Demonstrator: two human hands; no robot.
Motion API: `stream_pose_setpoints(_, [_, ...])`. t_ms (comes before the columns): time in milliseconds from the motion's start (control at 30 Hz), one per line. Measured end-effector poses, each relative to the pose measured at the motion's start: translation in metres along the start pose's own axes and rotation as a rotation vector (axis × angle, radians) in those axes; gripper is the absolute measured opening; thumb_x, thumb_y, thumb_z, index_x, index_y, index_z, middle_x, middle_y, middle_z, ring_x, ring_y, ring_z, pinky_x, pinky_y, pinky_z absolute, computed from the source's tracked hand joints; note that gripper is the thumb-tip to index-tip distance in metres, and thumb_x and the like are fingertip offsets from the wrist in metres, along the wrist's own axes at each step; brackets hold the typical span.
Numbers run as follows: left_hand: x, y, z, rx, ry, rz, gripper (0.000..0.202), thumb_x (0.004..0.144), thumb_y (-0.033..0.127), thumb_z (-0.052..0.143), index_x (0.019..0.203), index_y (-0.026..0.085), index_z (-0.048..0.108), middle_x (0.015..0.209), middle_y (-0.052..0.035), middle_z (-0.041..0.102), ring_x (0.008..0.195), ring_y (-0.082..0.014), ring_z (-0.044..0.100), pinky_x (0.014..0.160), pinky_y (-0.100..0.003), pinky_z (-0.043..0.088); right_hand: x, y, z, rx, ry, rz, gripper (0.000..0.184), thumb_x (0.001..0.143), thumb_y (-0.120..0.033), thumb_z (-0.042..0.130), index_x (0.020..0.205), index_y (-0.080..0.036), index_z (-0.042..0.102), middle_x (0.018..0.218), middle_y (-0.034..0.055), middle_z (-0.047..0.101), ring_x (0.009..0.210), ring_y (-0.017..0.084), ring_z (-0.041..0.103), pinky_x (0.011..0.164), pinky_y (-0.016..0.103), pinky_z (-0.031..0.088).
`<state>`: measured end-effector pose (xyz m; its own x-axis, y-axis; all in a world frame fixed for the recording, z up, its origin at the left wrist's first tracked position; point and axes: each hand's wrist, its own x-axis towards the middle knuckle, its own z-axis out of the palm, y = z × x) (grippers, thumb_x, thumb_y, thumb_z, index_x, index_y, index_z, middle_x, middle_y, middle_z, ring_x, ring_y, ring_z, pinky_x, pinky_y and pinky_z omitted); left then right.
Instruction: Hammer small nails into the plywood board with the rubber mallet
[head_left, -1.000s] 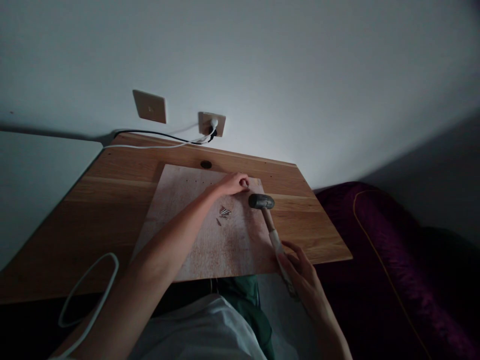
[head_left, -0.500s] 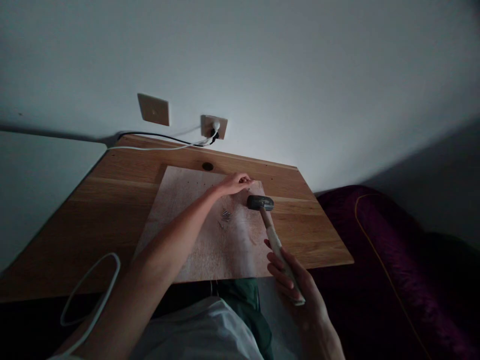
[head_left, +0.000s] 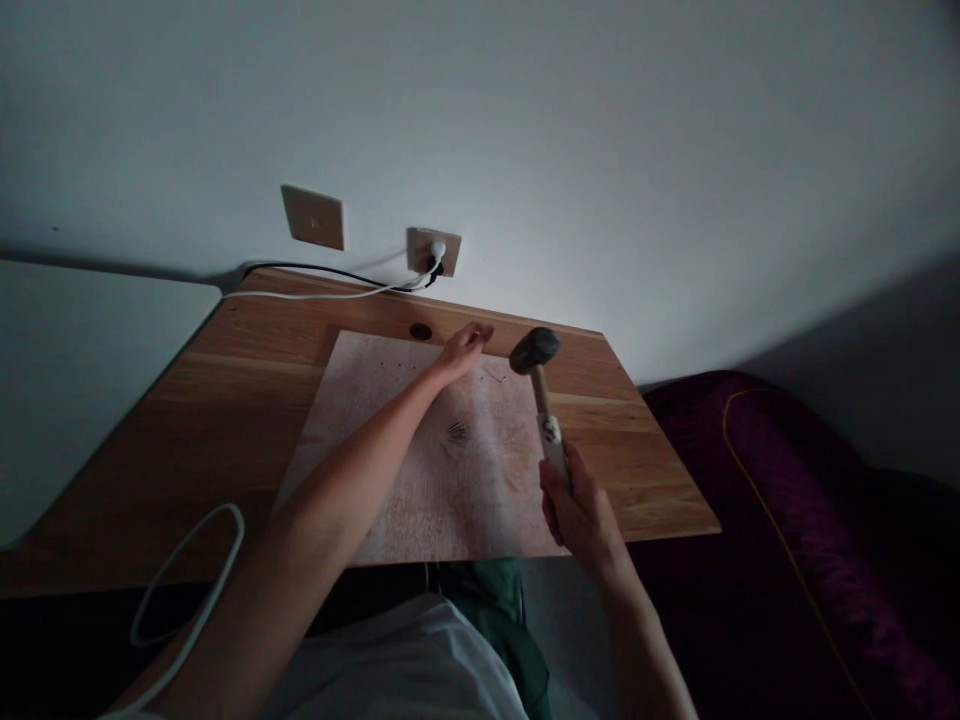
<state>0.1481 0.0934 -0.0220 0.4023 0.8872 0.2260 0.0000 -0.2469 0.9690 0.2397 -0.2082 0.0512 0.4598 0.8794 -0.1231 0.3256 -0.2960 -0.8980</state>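
Observation:
My right hand (head_left: 574, 500) is wrapped round the pale grip of a mallet (head_left: 535, 350). Its black head is raised over the right far part of a whitish wooden board (head_left: 397, 510). At the far edge of that board is my left hand (head_left: 463, 350), its fingers curled together; whatever they may hold is too small to make out. A small pile of nails (head_left: 456, 432) lies mid-board. One thin bent piece, perhaps a nail (head_left: 495, 376), shows just right of my left hand. Several small dark marks run in a row along the far edge.
The board lies on a wooden desk (head_left: 645, 470) against a wall. Two cables run from a wall socket (head_left: 435, 250) along the desk's back. A white cable loop (head_left: 238, 530) hangs by my left arm. Purple fabric (head_left: 705, 420) is at the right.
The mallet has risen away from the board, its head tipping up and back. My left hand has drawn slightly left and away from the board's right far corner.

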Motion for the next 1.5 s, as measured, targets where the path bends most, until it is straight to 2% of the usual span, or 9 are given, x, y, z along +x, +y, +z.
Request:
stream_pose_setpoints(133, [-0.002, 0.002, -0.001, 0.013, -0.018, 0.017, 0.04, 0.104, 0.055, 0.059, 0.085, 0.021, 0.059, 0.07, 0.0038, 0.053, 0.069, -0.0151, 0.053, 0.068, -0.027, 0.039, 0.0, 0.011, 0.004, 0.032, 0.0, 0.02, 0.067, 0.094, -0.067, 0.065, 0.138, -0.018, 0.057, 0.05, -0.0126, 0.048, 0.037, 0.009, 0.041, 0.034, 0.018, 0.032])
stream_pose_setpoints(433, [-0.003, -0.002, -0.001, -0.019, -0.045, 0.034, 0.038, 0.104, 0.051, 0.058, 0.081, 0.021, 0.059, 0.068, 0.0035, 0.048, 0.065, -0.0145, 0.049, 0.066, -0.028, 0.038, -0.036, 0.018, -0.002, 0.208, 0.052, 0.108, 0.062, 0.082, -0.083, 0.074, 0.087, -0.023, 0.06, 0.052, -0.0084, 0.05, 0.037, 0.007, 0.04, 0.034, 0.017, 0.032])
stream_pose_setpoints(633, [-0.003, -0.005, -0.002, -0.008, -0.086, 0.066, 0.041, 0.099, 0.055, 0.06, 0.076, 0.022, 0.051, 0.068, 0.0033, 0.049, 0.064, -0.0141, 0.048, 0.065, -0.027, 0.038, -0.044, 0.037, 0.004, 0.461, 0.059, 0.256, 0.061, 0.076, -0.078, 0.082, 0.084, -0.023, 0.059, 0.056, -0.007, 0.054, 0.038, 0.006, 0.04, 0.033, 0.016, 0.032])
stream_pose_setpoints(833, [-0.004, 0.012, 0.001, 0.187, -0.087, 0.038, 0.021, 0.094, 0.04, 0.062, 0.088, 0.02, 0.066, 0.077, -0.0007, 0.066, 0.08, -0.0185, 0.063, 0.075, -0.028, 0.046, -0.042, 0.052, 0.016, 0.484, 0.096, 0.294, 0.059, 0.074, -0.073, 0.085, 0.082, -0.025, 0.05, 0.052, -0.0116, 0.047, 0.034, 0.005, 0.036, 0.03, 0.016, 0.026])
stream_pose_setpoints(967, [-0.013, 0.031, -0.011, 0.39, -0.302, 0.16, 0.007, 0.089, 0.021, 0.062, 0.092, 0.019, 0.069, 0.091, -0.0048, 0.074, 0.087, -0.0196, 0.068, 0.082, -0.029, 0.049, -0.042, 0.055, 0.019, 0.467, 0.086, 0.241, 0.054, 0.08, -0.071, 0.08, 0.092, -0.025, 0.054, 0.05, -0.0125, 0.048, 0.032, 0.007, 0.037, 0.029, 0.017, 0.028])
stream_pose_setpoints(1067, [-0.034, 0.045, -0.035, 0.558, -0.527, 0.306, 0.012, 0.079, 0.012, 0.066, 0.086, 0.022, 0.069, 0.087, -0.0031, 0.073, 0.079, -0.0187, 0.065, 0.079, -0.029, 0.046, -0.042, 0.052, 0.018, 0.494, 0.068, 0.249, 0.055, 0.077, -0.071, 0.081, 0.089, -0.025, 0.053, 0.05, -0.0119, 0.049, 0.033, 0.007, 0.038, 0.029, 0.017, 0.029])
stream_pose_setpoints(1167, [-0.062, 0.056, -0.061, 0.631, -0.714, 0.306, 0.01, 0.076, 0.013, 0.066, 0.077, 0.023, 0.065, 0.081, -0.0017, 0.07, 0.073, -0.0177, 0.063, 0.074, -0.029, 0.044, -0.043, 0.049, 0.016, 0.492, 0.05, 0.222, 0.054, 0.079, -0.07, 0.081, 0.083, -0.025, 0.05, 0.05, -0.0107, 0.051, 0.035, 0.007, 0.039, 0.031, 0.016, 0.031])
stream_pose_setpoints(1300, [-0.088, 0.069, -0.078, 0.657, -0.775, 0.253, 0.011, 0.074, 0.02, 0.071, 0.082, 0.025, 0.068, 0.081, 0.0007, 0.067, 0.067, -0.0157, 0.058, 0.067, -0.029, 0.042, -0.043, 0.051, 0.015, 0.487, 0.037, 0.182, 0.053, 0.083, -0.069, 0.079, 0.08, -0.025, 0.049, 0.049, -0.0109, 0.05, 0.034, 0.005, 0.038, 0.031, 0.015, 0.029])
stream_pose_setpoints(1500, [-0.095, 0.076, -0.073, 0.669, -0.821, 0.265, 0.016, 0.073, 0.013, 0.067, 0.084, 0.025, 0.069, 0.087, 0.0008, 0.068, 0.07, -0.0146, 0.059, 0.068, -0.029, 0.041, -0.043, 0.051, 0.016, 0.472, 0.047, 0.208, 0.053, 0.08, -0.069, 0.079, 0.08, -0.025, 0.05, 0.048, -0.0108, 0.049, 0.035, 0.006, 0.039, 0.031, 0.015, 0.03])
